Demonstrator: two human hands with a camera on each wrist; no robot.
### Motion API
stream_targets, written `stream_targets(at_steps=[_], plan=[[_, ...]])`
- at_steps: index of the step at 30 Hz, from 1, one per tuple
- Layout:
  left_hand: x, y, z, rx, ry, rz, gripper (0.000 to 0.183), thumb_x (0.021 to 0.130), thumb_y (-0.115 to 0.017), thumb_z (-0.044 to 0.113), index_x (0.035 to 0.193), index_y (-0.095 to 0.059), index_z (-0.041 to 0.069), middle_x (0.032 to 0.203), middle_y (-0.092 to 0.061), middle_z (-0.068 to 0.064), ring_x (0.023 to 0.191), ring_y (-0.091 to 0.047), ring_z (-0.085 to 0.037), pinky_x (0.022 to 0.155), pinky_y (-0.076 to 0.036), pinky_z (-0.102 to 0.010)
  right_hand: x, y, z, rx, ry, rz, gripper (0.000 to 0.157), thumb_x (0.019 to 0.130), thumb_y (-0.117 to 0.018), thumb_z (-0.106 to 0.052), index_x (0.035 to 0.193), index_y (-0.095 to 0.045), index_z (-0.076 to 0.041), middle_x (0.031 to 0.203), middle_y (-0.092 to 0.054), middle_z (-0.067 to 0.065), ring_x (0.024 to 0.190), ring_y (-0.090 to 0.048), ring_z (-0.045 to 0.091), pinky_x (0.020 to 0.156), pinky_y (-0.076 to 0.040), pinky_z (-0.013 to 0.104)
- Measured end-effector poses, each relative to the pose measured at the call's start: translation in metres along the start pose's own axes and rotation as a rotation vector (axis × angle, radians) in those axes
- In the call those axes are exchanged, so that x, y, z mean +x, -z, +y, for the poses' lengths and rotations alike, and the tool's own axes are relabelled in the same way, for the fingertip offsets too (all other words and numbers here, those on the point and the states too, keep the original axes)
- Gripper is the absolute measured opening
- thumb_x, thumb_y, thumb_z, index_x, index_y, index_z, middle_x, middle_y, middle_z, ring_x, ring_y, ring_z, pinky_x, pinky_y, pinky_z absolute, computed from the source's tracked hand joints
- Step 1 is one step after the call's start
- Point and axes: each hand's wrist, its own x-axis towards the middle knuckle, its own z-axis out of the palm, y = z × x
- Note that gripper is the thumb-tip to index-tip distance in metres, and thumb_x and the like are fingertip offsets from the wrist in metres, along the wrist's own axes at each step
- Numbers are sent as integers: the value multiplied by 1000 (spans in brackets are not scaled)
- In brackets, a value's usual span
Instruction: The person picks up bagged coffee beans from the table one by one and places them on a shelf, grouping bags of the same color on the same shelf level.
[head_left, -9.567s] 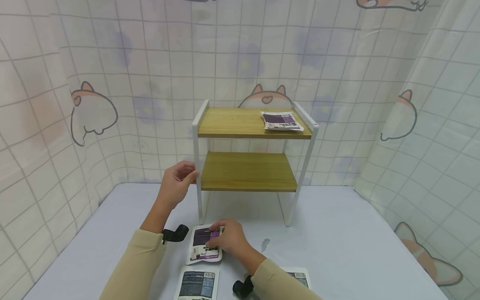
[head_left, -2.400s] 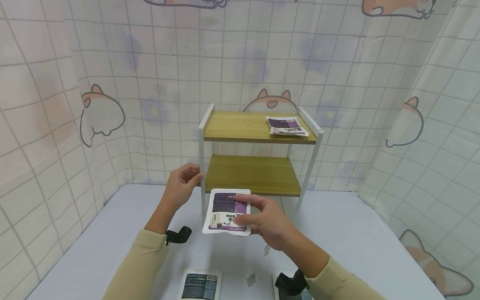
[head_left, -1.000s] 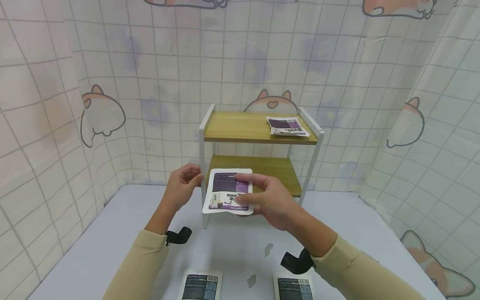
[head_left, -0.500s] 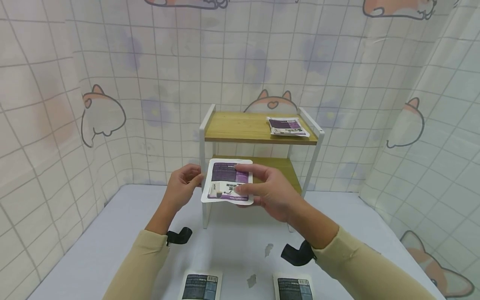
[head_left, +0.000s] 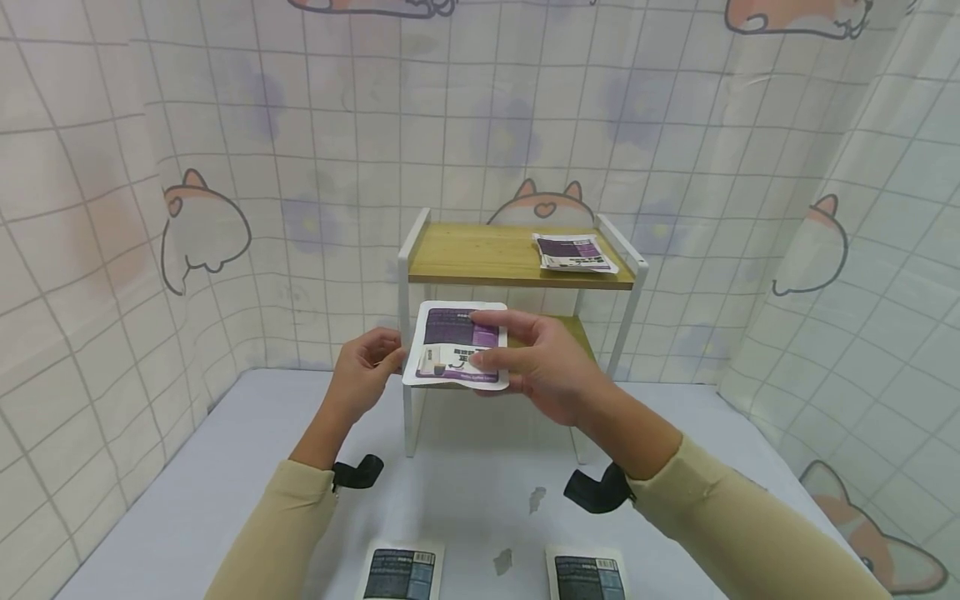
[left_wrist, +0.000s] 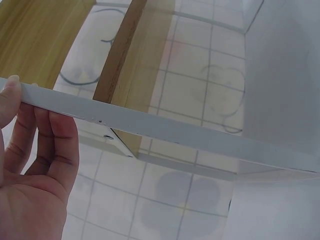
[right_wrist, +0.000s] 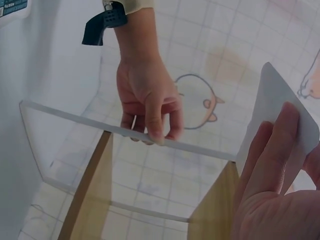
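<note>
A flat white-edged packet (head_left: 444, 333) with a purple and white label is in my right hand (head_left: 558, 371), thumb on the printed face and fingers behind. It is raised in front of the lower board (head_left: 576, 330) of a small two-tier shelf, covering most of that board in the head view. Its plain pale back (right_wrist: 262, 102) faces the right wrist camera. My left hand (head_left: 360, 375) pinches the white front leg (left_wrist: 175, 132) of the shelf on the left side, thumb on one side and fingertips on the other. More purple packets (head_left: 573, 252) lie stacked on the right of the top board (head_left: 472, 250).
Two dark-labelled packets (head_left: 401, 575) lie at the table's near edge, one left and one right. Grey scraps (head_left: 502, 562) mark the white tabletop (head_left: 465, 508). A gridded curtain (head_left: 330, 183) surrounds the back and sides.
My right hand lifted the purple packet off the table and raised it to the gap between the boards, still creeping upward in the last second. My left hand keeps its hold on the leg.
</note>
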Motion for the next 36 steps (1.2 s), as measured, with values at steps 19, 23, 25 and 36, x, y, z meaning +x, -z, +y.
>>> stream_targets(at_steps=[19,23,25,36], plan=[[-1,1,2,-42,14,-20,14,102,-63,13,115,-69,11,114,-74,-14,98,-74,-28,84,-61,-25,11,1,-19,18,-5,33,49,93,-72,-4,140,-64,-17,142,-56,9,123,-64,34,88,-62,41],[0,1,2,-42,11,-25,16,102,-65,16,116,-68,11,113,-74,-14,98,-74,-28,83,-61,-24,13,1,-22,31,6,40,49,94,-70,-3,141,-63,-16,143,-55,10,124,-63,34,92,-60,44],[0,1,2,-42,10,-26,16,102,-65,17,116,-68,11,112,-74,-14,98,-74,-27,83,-61,-24,14,1,-23,36,9,48,48,95,-70,-3,141,-63,-16,143,-56,9,123,-64,33,92,-60,43],[-1,2,2,-40,6,-27,15,102,-65,15,116,-68,11,111,-74,-14,99,-73,-28,83,-60,-23,24,5,-30,74,10,53,46,96,-69,-3,139,-64,-16,141,-59,9,120,-67,31,86,-62,35]])
